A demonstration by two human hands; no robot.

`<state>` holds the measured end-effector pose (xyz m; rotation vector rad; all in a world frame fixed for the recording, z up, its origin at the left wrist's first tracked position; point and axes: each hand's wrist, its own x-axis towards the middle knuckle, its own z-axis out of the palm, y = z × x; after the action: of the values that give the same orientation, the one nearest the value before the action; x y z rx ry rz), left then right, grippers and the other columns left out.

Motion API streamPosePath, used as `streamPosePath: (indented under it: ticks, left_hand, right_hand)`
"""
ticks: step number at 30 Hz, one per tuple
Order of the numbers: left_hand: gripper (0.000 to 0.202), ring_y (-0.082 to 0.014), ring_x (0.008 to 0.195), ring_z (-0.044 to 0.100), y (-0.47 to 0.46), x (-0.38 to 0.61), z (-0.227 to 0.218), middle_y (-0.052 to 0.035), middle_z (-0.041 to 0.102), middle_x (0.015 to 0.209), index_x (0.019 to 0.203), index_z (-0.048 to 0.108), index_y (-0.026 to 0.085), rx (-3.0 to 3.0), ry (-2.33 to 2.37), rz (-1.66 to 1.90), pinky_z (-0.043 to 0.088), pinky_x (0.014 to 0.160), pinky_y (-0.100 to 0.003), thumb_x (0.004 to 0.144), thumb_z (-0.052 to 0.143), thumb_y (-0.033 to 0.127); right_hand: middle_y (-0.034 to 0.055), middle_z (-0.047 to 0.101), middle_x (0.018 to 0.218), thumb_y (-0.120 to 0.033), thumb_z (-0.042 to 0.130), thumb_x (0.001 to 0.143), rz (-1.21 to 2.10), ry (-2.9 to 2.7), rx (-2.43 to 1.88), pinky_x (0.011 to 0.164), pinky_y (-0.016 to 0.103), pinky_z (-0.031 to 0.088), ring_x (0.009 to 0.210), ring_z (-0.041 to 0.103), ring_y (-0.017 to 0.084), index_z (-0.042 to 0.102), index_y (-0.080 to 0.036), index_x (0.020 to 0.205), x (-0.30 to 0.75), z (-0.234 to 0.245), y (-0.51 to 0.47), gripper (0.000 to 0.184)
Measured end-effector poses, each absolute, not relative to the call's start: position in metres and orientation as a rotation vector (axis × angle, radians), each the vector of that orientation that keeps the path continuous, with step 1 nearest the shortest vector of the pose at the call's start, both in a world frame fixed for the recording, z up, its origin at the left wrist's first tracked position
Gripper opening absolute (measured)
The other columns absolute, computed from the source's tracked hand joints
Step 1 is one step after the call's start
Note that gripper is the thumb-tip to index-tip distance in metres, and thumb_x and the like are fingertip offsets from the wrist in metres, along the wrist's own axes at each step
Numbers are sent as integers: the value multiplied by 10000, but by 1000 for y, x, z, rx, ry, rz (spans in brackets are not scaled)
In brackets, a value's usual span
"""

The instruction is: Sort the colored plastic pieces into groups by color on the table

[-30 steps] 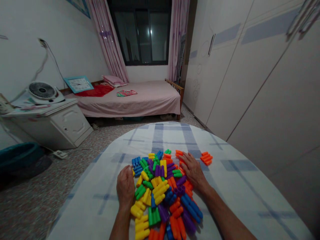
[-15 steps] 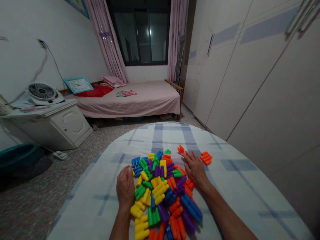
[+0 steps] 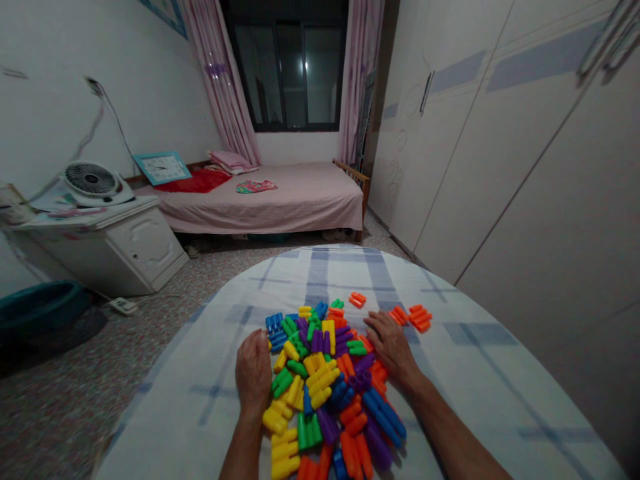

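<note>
Colourful plastic building blocks (image 3: 320, 393) heaped mid-table on a checked cloth (image 3: 475, 373).
Left hand (image 3: 253, 373): fingers bunched at heap's left edge, grip unclear. Right hand (image 3: 393, 347): fingers splayed, released, on heap's right edge. Small orange group (image 3: 419, 318) lies apart, toward the right.

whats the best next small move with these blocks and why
Probably the right hand should slide the orange block by its fingertips over to the small orange cluster. That cluster appears to hold only orange pieces, and this block lies at the edge of the mixed-colour pile, close to the hand, so it should come away without much disturbing the others.
</note>
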<state>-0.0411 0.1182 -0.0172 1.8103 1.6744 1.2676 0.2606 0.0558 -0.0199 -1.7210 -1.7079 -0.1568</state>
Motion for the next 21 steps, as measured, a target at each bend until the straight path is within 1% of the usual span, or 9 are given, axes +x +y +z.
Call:
streamPosePath:
  ticks: [3, 5, 7, 9, 12, 15, 17, 21]
  left_hand:
    - [450, -233, 1073, 531, 118, -41, -16, -110, 629, 1078, 994, 603, 168, 1804, 1686, 1257, 378, 994, -413, 900, 263, 447]
    - [435, -232, 1072, 534, 117, -41, -15, -103, 632, 1073, 986, 606, 179, 1813, 1673, 1271, 383, 992, -410, 900, 268, 439]
    - [418, -229, 1070, 539, 117, -41, -15, -93, 638, 1064, 974, 612, 192, 1821, 1664, 1285, 390, 986, -405, 899, 275, 428]
    - [419, -227, 1062, 544, 117, -41, -15, -94, 641, 1055, 967, 616, 191, 1822, 1671, 1282, 397, 980, -401, 897, 277, 426]
    - [442, -229, 1068, 540, 118, -41, -16, -104, 635, 1069, 986, 613, 177, 1830, 1684, 1261, 391, 987, -406, 896, 266, 436]
    - [462, -233, 1082, 530, 118, -41, -17, -111, 627, 1089, 1005, 608, 168, 1818, 1702, 1251, 383, 995, -418, 896, 252, 440]
    - [461, -235, 1077, 532, 118, -40, -16, -114, 627, 1086, 993, 611, 166, 1817, 1701, 1251, 382, 995, -424, 896, 253, 438]
    - [422, -231, 1053, 547, 118, -40, -15, -104, 641, 1047, 957, 617, 180, 1816, 1685, 1302, 396, 981, -418, 892, 276, 420]
  right_hand:
    - [144, 607, 1180, -283, 413, 877, -198, -1591, -1768, 1008, 487, 392, 1150, 516, 256, 611, -139, 1124, 268, -20, 54, 348]
    - [125, 604, 1194, -282, 414, 873, -186, -1584, -1735, 1013, 484, 389, 1160, 513, 248, 586, -165, 1169, 271, -17, 52, 362]
    - [87, 601, 1211, -284, 420, 872, -134, -1626, -1678, 1021, 471, 387, 1181, 503, 232, 569, -214, 1197, 270, -13, 51, 363]
    - [62, 571, 1261, -286, 417, 876, -93, -1672, -1631, 1039, 464, 369, 1223, 470, 220, 538, -242, 1234, 267, -10, 52, 381]
    - [69, 500, 1343, -282, 403, 882, -105, -1714, -1636, 1058, 462, 342, 1266, 420, 215, 496, -235, 1282, 264, -7, 62, 414]
    - [107, 467, 1368, -288, 413, 880, -147, -1773, -1725, 1038, 467, 354, 1266, 412, 236, 504, -212, 1282, 265, -5, 79, 419]
    - [120, 450, 1380, -296, 416, 885, -149, -1835, -1808, 1014, 479, 362, 1282, 387, 260, 523, -218, 1267, 265, -2, 90, 404]
    - [96, 442, 1390, -262, 428, 880, -134, -2018, -1909, 975, 496, 360, 1306, 342, 296, 543, -267, 1239, 263, 8, 104, 377]
